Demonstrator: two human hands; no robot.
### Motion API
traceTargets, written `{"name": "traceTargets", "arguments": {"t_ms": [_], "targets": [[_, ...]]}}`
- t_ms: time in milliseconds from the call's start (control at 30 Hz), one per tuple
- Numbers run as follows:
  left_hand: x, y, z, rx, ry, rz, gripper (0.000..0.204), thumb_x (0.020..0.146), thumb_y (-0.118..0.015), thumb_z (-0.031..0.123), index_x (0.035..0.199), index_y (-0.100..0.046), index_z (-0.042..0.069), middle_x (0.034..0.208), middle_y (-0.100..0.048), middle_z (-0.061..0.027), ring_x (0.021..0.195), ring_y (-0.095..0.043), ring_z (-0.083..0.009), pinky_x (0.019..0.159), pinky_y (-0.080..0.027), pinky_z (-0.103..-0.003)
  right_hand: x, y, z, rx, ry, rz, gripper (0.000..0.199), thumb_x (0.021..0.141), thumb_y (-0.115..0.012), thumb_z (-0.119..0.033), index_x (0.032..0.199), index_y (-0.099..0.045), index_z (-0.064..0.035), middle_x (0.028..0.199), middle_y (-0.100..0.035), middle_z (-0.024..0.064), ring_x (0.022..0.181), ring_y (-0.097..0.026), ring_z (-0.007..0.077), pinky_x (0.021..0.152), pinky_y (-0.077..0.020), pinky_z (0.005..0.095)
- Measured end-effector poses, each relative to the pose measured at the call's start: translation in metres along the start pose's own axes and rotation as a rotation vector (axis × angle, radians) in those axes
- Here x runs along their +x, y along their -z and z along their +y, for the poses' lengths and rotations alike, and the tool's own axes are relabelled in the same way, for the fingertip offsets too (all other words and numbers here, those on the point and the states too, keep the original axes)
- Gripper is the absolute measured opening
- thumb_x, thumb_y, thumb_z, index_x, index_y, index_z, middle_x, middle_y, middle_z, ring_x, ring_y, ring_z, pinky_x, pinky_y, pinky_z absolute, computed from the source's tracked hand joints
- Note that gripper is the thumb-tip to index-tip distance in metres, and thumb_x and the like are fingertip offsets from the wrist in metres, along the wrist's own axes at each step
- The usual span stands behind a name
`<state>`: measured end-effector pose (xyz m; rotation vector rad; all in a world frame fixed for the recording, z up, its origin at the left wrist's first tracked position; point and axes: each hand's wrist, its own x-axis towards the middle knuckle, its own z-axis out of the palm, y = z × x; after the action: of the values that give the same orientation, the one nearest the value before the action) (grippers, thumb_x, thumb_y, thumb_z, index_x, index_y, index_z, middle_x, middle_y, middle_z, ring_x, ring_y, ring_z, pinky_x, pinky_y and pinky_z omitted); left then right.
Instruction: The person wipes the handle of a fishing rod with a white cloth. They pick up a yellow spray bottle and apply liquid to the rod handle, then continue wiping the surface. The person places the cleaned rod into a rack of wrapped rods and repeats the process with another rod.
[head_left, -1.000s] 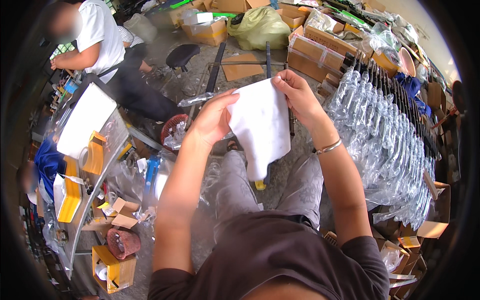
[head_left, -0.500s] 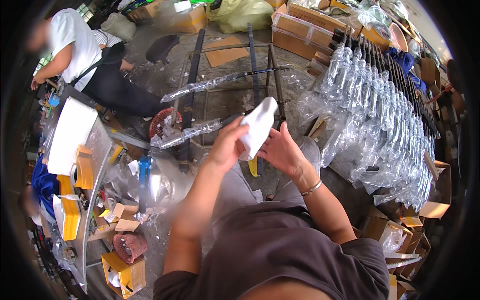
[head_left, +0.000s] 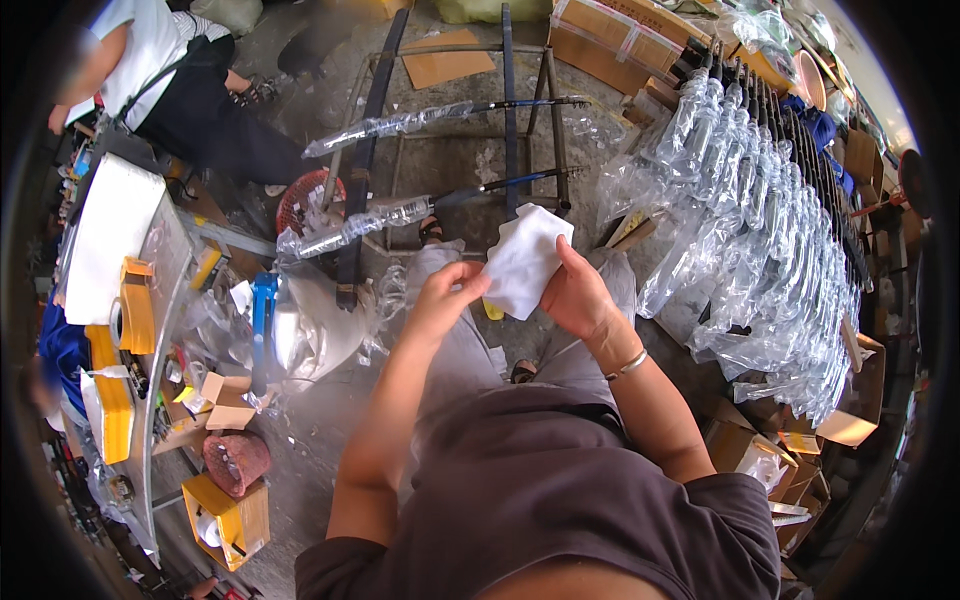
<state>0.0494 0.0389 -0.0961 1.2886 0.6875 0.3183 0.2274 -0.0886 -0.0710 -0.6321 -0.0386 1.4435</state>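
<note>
A crumpled white cloth (head_left: 522, 262) is spread between my two hands, in front of my body. My left hand (head_left: 445, 300) pinches its left edge with thumb and fingers. On the other side my right hand (head_left: 580, 295) grips the right edge, thumb on top and fingers partly hidden beneath. Just beyond, two long dark rods lie across a metal rack: a far rod (head_left: 400, 122) and a nearer rod (head_left: 370, 222), each with its left part in clear plastic. Neither hand touches them.
Many plastic-sleeved rods (head_left: 740, 190) lean in a row at the right. Cardboard boxes (head_left: 620, 45) stand behind the rack (head_left: 376, 95). At the left are a red basket (head_left: 290, 208), a cluttered table (head_left: 178, 265) and another person (head_left: 190, 100).
The cloth has opened out from a folded, upright shape to a flatter one. My right hand has closed on its edge. The view has shifted, with the rack now higher in it.
</note>
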Motion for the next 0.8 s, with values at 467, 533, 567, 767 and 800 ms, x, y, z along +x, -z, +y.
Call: {"name": "traceTargets", "arguments": {"t_ms": [467,533,567,767,800], "targets": [[-0.004,-0.024,-0.03,-0.834,0.145,-0.113,0.027,0.092,-0.056,0.002,0.119,-0.053,0.003,0.108,-0.064,-0.0115,0.1,-0.064,-0.0214,0.089,-0.052,-0.036,-0.013,0.018,0.009,-0.714,0.078,0.145,0.056,0.089,-0.073,-0.025,0.132,-0.046,0.0001,0.115,-0.062,0.0092,0.102,-0.061,0.0187,0.086,-0.0507,0.0344],[-0.013,-0.029,-0.028,-0.864,0.177,-0.069,0.027,0.092,-0.055,0.003,0.119,-0.053,0.004,0.106,-0.064,-0.0108,0.098,-0.065,-0.0216,0.088,-0.052,-0.036,-0.021,0.026,0.017,-0.325,0.015,-0.009,0.06,0.088,-0.073,-0.024,0.135,-0.043,-0.0005,0.117,-0.062,0.0097,0.108,-0.061,0.022,0.091,-0.0501,0.0375],[-0.013,-0.029,-0.035,-0.857,0.17,-0.094,0.031,0.092,-0.056,0.002,0.122,-0.055,0.004,0.111,-0.063,-0.01,0.102,-0.065,-0.0202,0.089,-0.054,-0.036,-0.025,0.027,0.018,-0.213,-0.066,-0.098,0.056,0.09,-0.071,-0.024,0.134,-0.045,-0.0008,0.12,-0.061,0.0103,0.113,-0.059,0.023,0.097,-0.0481,0.0399],[-0.018,-0.02,-0.071,0.229,-0.093,-0.011,0.033,0.086,-0.072,0.012,0.116,-0.064,0.002,0.109,-0.064,-0.0087,0.099,-0.061,-0.0165,0.08,-0.052,-0.029,-0.031,0.075,0.038,-0.424,-0.155,0.228,0.038,0.093,-0.065,-0.015,0.125,-0.054,0.0007,0.116,-0.065,0.0096,0.103,-0.064,0.0201,0.093,-0.0512,0.0353],[-0.021,-0.011,-0.066,0.345,-0.122,0.04,0.034,0.085,-0.073,0.013,0.116,-0.065,0.003,0.107,-0.064,-0.0096,0.099,-0.061,-0.0183,0.082,-0.051,-0.029,-0.03,0.082,0.034,-0.429,-0.195,0.272,0.036,0.092,-0.064,-0.013,0.125,-0.054,0.0007,0.115,-0.066,0.0096,0.101,-0.065,0.0204,0.091,-0.0518,0.0345]]}}
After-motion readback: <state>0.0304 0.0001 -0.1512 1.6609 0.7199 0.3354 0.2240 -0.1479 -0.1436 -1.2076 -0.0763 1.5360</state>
